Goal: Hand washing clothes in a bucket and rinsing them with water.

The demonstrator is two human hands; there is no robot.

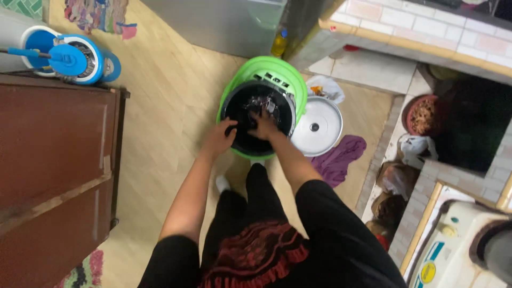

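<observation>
Both hands work at the green bin: left hand grips its black liner rim, steadying it, while right hand clutches the bunched plastic inside.

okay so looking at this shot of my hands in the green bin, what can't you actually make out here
- Head view: what lies inside the green bin; its black liner is dark and both hands cover it.
- Right hand: its grip cannot be told, the fingertips are lost in the liner.
- Left hand: fingers curl over the rim, the hold is unclear.
- White appliance: cut off by the frame's right and bottom edges.
</observation>
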